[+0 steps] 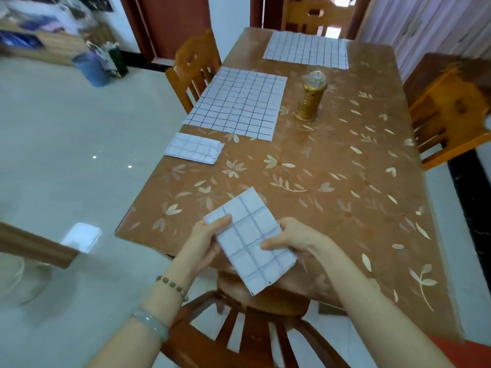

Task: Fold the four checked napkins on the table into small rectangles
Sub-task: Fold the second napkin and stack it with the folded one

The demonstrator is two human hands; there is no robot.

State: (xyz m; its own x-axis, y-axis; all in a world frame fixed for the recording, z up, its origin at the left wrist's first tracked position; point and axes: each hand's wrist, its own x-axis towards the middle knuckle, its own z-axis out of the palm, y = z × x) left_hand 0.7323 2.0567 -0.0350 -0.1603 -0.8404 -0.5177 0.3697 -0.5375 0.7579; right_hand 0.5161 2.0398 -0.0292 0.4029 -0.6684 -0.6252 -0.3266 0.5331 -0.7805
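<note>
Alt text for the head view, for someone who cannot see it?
Left hand and right hand grip a folded checked napkin over the table's near edge. A second folded napkin lies by the left edge; two unfolded napkins lie farther back, near a gold canister.

— What lies on the counter [332,166]?
— A folded napkin [194,148] at the left edge, a spread napkin [236,103] just beyond it, a second spread napkin [305,50] at the far edge, and a gold canister [310,99] between them.

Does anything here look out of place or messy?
Nothing really stands out. The folded napkin lies right at the table edge, the flat napkin beside it has a few creases, and the held napkin looks tidy.
</note>
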